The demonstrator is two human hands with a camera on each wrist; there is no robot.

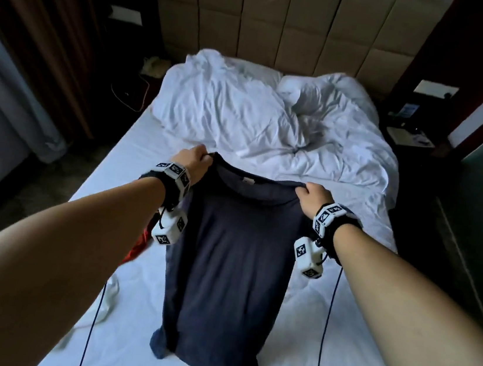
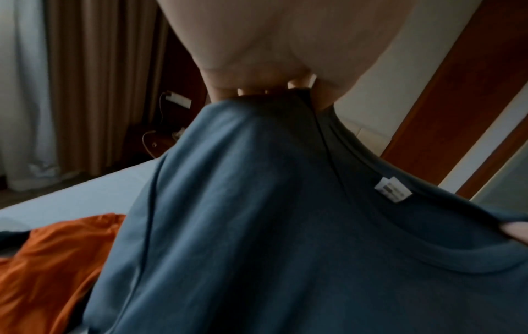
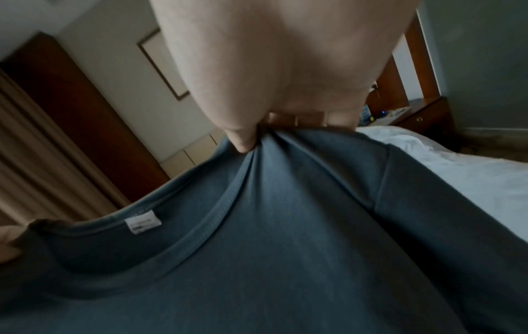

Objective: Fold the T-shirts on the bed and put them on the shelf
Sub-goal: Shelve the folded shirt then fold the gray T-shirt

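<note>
Over the middle of the white-sheeted bed (image 1: 346, 335), both forearms reach forward and hold up a dark blue-grey cotton T-shirt (image 1: 232, 267) by its shoulders. The left hand (image 1: 192, 161) has its fingers curled round the shirt's left shoulder seam, knuckles up; the right hand (image 1: 313, 196) pinches a bunch of cloth at the other shoulder between thumb and curled fingers. The collar sags between the two hands, and the shirt hangs down with its hem gathered and touching the sheet near the foot edge of the bed. Each wrist wears a black strap with white marker cubes, and a dark cable trails from each down across the sheet.

A rumpled white duvet (image 1: 258, 114) lies heaped across the head end of the bed, against a beige padded headboard (image 1: 286, 19). Brown curtains (image 1: 43, 18) hang beyond the left edge of the bed, and dark bedside tables stand at both head corners.

The head view shows only a sliver of an orange-red garment (image 1: 138, 247) under the left forearm; the left wrist view shows it (image 2: 48, 266) spread on the sheet beside the hanging shirt. The wrist views also show the shirt's white neck label (image 3: 143, 222) inside the collar. A white cloth (image 1: 110, 297) lies near the bed's left edge.
</note>
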